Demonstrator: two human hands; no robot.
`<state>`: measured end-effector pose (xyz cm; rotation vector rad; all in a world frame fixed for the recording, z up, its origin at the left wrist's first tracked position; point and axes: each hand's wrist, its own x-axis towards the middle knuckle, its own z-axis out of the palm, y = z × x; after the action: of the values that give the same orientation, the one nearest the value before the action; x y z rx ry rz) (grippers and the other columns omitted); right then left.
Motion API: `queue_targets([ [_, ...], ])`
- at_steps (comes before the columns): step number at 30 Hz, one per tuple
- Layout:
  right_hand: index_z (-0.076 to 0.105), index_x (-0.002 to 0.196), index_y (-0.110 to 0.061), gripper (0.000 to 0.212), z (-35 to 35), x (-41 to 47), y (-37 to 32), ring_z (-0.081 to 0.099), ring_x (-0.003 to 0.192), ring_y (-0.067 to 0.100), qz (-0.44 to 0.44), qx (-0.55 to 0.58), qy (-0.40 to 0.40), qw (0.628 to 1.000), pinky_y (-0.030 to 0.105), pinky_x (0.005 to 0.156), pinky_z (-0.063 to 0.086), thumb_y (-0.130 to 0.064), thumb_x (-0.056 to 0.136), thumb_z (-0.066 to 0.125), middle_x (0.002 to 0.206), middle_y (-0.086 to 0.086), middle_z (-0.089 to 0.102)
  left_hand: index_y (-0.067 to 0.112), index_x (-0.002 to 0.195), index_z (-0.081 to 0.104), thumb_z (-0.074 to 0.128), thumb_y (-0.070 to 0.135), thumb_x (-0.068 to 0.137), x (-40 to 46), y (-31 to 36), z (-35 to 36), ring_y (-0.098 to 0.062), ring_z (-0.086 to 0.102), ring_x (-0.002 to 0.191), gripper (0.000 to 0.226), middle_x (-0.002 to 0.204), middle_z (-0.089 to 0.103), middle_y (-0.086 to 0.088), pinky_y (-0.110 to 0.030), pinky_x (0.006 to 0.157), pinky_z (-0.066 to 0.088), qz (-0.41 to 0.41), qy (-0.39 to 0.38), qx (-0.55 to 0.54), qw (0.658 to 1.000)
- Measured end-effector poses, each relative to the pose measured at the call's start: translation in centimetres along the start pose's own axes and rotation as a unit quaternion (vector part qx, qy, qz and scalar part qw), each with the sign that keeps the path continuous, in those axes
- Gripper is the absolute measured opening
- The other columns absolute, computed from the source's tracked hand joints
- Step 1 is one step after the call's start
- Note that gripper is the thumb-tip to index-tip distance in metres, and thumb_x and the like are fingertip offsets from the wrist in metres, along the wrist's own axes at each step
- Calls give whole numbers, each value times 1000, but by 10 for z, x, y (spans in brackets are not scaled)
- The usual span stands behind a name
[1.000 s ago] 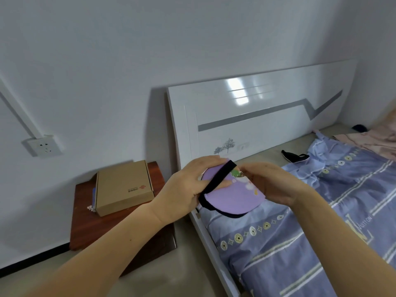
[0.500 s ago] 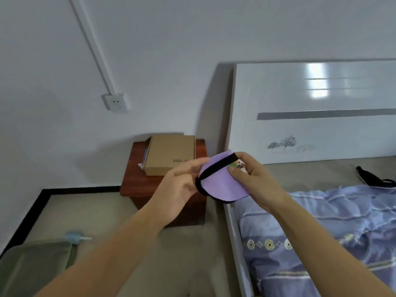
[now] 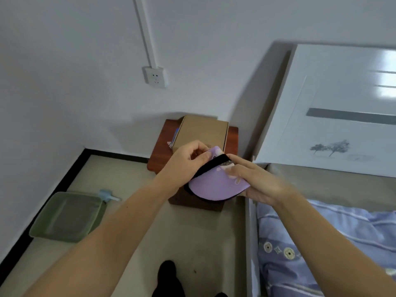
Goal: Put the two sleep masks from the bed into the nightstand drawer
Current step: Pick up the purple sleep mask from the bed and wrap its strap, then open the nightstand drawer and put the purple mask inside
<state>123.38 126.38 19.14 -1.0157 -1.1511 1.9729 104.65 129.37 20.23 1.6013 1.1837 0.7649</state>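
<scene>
A folded purple sleep mask (image 3: 214, 186) with a black strap is held in the air between both hands, in front of the dark red nightstand (image 3: 159, 156). My left hand (image 3: 184, 162) pinches its upper left edge. My right hand (image 3: 257, 183) grips its right side, fingers over the strap. The nightstand's front and drawer are hidden behind the mask and hands. The second mask is out of view.
A brown cardboard box (image 3: 201, 131) covers most of the nightstand top. The white headboard (image 3: 321, 103) and the bed with a blue patterned quilt (image 3: 321, 243) are at right. A green tray (image 3: 66, 215) lies on the floor at left. A wall socket (image 3: 155, 77) sits above.
The view has swung left and down, away from the bed. Both hands have carried the purple mask over toward the nightstand; the black mask on the bed has left the view.
</scene>
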Motion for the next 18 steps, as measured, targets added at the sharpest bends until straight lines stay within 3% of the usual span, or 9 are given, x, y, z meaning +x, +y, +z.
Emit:
queue_targets([
  [2, 61, 114, -24, 33, 1, 11, 7, 60, 91, 15, 16, -6, 3, 1000, 29, 77, 51, -31, 82, 60, 105, 5, 62, 17, 82, 61, 55, 23, 90, 5, -14, -8, -3, 51, 68, 12, 76, 59, 4, -17, 63, 40, -6, 7, 10, 1000],
  [5, 60, 118, -20, 39, 4, 32, 18, 62, 108, 23, 2, -16, 50, 999, 38, 93, 48, -42, 86, 58, 118, 8, 66, 19, 82, 60, 58, 24, 88, 18, -37, -16, 6, 49, 61, 8, 72, 59, 10, -7, 59, 40, 13, -26, 41, 999],
  [6, 61, 116, -20, 34, 7, 40, 22, 62, 107, 23, -7, -52, 74, 996, 37, 92, 48, -40, 91, 52, 116, 9, 67, 18, 82, 60, 58, 24, 88, 22, -45, -17, 7, 49, 60, 8, 70, 58, 11, -5, 58, 39, 17, -40, 41, 998],
  [8, 64, 103, -22, 27, 12, 58, 34, 61, 85, 13, -4, -160, 145, 977, 28, 74, 49, -39, 95, 45, 92, 5, 68, 16, 82, 60, 57, 21, 88, 33, -63, -19, 6, 48, 61, 8, 70, 57, 11, -4, 58, 39, 9, -69, 21, 997],
  [10, 61, 94, -15, 31, 16, 77, 56, 47, 68, 8, 27, -186, 210, 959, 23, 61, 39, -40, 94, 43, 73, 0, 53, 17, 79, 58, 55, 15, 89, 41, -88, -19, 4, 48, 63, 11, 71, 56, 9, -6, 60, 40, -19, -85, -2, 996],
  [13, 59, 87, -5, 41, 19, 104, 98, 45, 71, 15, 103, -159, 240, 952, 30, 70, 36, -41, 95, 41, 78, 5, 52, 23, 71, 53, 54, 13, 89, 46, -135, -15, 4, 46, 61, 21, 69, 53, 11, -5, 59, 38, -68, -82, -20, 994],
  [16, 62, 87, -16, 31, 16, 124, 141, 55, 78, 15, 204, -131, 244, 939, 26, 69, 42, -40, 93, 44, 86, 5, 63, 17, 72, 54, 56, 11, 88, 47, -188, -7, 2, 46, 62, 17, 69, 53, 8, -8, 59, 38, -124, -75, -37, 989],
  [18, 63, 95, -22, 24, 9, 134, 172, 59, 84, 13, 205, -131, 242, 939, 24, 70, 44, -39, 92, 47, 94, 2, 67, 23, 72, 57, 58, 14, 87, 50, -221, 3, 6, 49, 63, 17, 70, 56, 9, -7, 60, 40, -151, -117, -43, 981],
])
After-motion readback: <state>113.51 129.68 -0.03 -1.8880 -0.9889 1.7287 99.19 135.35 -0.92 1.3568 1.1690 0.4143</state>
